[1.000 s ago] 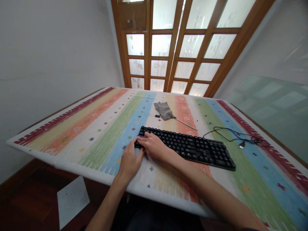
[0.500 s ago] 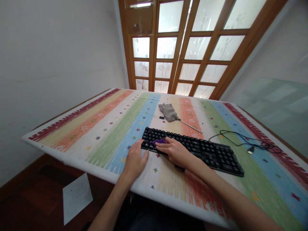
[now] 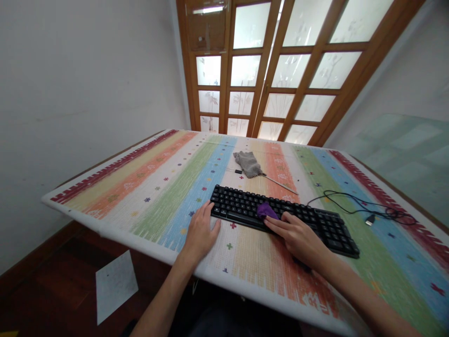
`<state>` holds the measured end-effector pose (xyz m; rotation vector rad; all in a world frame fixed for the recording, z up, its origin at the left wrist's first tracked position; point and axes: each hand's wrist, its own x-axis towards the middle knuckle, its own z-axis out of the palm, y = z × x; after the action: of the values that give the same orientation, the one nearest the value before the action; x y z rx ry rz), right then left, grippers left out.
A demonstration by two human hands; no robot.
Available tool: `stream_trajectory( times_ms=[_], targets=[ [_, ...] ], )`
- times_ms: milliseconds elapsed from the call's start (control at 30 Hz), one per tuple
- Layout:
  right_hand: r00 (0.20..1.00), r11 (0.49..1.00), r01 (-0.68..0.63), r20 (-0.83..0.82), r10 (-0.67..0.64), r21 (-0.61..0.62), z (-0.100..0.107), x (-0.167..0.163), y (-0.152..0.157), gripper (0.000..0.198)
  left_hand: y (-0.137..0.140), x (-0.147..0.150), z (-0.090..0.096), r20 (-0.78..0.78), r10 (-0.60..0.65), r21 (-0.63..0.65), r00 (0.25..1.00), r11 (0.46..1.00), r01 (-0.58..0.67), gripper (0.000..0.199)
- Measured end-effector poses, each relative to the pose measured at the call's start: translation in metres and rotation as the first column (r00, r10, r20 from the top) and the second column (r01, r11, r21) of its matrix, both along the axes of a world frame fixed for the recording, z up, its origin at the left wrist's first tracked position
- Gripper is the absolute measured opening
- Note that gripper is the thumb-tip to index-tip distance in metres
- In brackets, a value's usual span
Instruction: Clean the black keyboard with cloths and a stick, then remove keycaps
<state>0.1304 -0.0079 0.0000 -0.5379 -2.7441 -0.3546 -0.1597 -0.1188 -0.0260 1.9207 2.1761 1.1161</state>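
A black keyboard [image 3: 242, 216] lies slantwise on the table. My left hand [image 3: 202, 230] rests at its left end, fingertips touching the corner and the thumb spread apart. A purple cloth [image 3: 265, 211] is pressed onto the middle of the keys. My right hand [image 3: 298, 237] has its fingers on this cloth, holding it against the keyboard. The right hand and forearm cover part of the keyboard's near edge. A small dark shape [image 3: 302, 265] shows under the right wrist, too hidden to name.
Behind the keyboard lie a grey knitted piece [image 3: 248, 164] with a needle [image 3: 282, 185] and a small black item [image 3: 238, 172]. The keyboard's cable [image 3: 351, 199], with a USB plug [image 3: 370, 219], coils at right. A striped tablecloth [image 3: 150, 206] covers the table.
My right hand has slid the purple cloth rightward along the keyboard, from the left-hand keys to the middle. My left hand has stayed at the left end. The view has shifted slightly.
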Motion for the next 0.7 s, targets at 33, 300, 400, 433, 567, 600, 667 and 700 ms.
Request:
stream_trajectory(
  times_ms=[33,300,400,433,567,600,667,700],
  targets=[
    [1.000,1.000,0.009,-0.007,-0.009,0.005,-0.002,0.005,0.000,0.061,0.000,0.000,0.000,-0.001,-0.003,0.001,1.000,1.000,0.003,0.046],
    [0.996,0.997,0.077,-0.054,-0.076,0.022,-0.005,0.038,-0.002,0.061,-0.001,0.001,0.001,0.005,0.001,0.018,1.000,1.000,-0.001,0.046],
    [0.989,0.993,0.116,-0.100,-0.113,0.030,-0.009,0.054,-0.004,0.057,-0.001,0.001,0.001,0.004,0.006,0.016,1.000,1.000,-0.006,0.046],
    [0.985,0.991,0.133,-0.116,-0.129,0.030,-0.011,0.059,-0.004,0.055,-0.001,0.001,0.001,0.004,0.007,0.014,1.000,1.000,-0.007,0.046],
    [0.976,0.986,0.164,-0.147,-0.161,0.010,-0.015,0.075,-0.008,0.052,0.000,0.001,0.001,-0.005,0.008,0.009,1.000,1.000,-0.008,0.045],
    [0.974,0.985,0.170,-0.152,-0.168,0.002,-0.015,0.077,-0.009,0.052,0.000,0.001,0.000,-0.007,0.007,0.008,1.000,1.000,-0.007,0.045],
    [0.969,0.982,0.188,-0.163,-0.187,-0.012,-0.013,0.076,-0.011,0.052,0.000,0.001,0.000,-0.009,0.004,0.009,1.000,1.000,-0.004,0.045],
    [0.965,0.980,0.199,-0.167,-0.200,-0.020,-0.011,0.074,-0.011,0.051,0.000,0.001,0.000,-0.009,0.003,0.009,1.000,1.000,-0.003,0.045]
  ],
)
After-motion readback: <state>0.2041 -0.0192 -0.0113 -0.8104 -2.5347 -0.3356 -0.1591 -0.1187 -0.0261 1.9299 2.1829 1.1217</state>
